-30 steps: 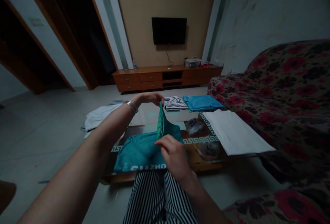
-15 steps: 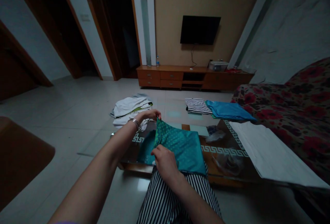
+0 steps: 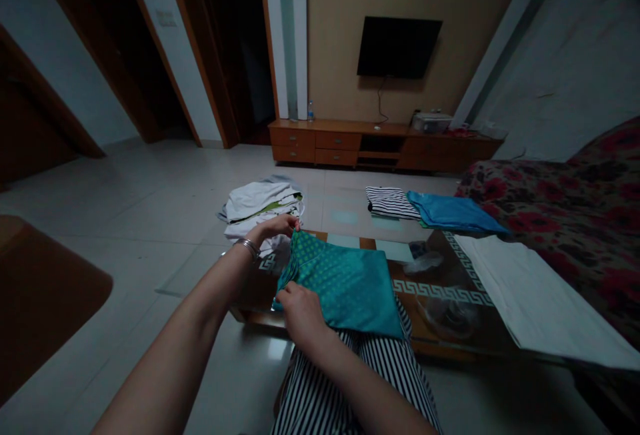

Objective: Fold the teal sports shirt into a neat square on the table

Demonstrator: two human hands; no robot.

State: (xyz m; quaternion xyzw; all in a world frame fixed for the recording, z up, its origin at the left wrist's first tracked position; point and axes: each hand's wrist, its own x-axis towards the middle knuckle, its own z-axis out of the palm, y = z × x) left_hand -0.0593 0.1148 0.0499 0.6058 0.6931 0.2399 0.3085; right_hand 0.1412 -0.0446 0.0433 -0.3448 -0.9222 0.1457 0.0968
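Note:
A teal dotted garment (image 3: 350,285) lies folded on the near edge of a low glass-topped table (image 3: 440,288). My left hand (image 3: 274,227), a bracelet at its wrist, pinches the garment's far left corner. My right hand (image 3: 297,308) grips the near left corner, fingers closed on the cloth. The garment's front edge hangs toward my striped lap (image 3: 350,381).
A pile of white clothes (image 3: 260,205) sits at the table's far left. A striped folded top (image 3: 390,201) and a blue folded top (image 3: 453,213) lie at the far end. A white sheet (image 3: 530,295) covers the right side. A flowered sofa (image 3: 575,208) stands to the right.
The raised flap of the teal garment has been folded over to the left and laid flat. Both hands moved left and down with its edge. My view swung left.

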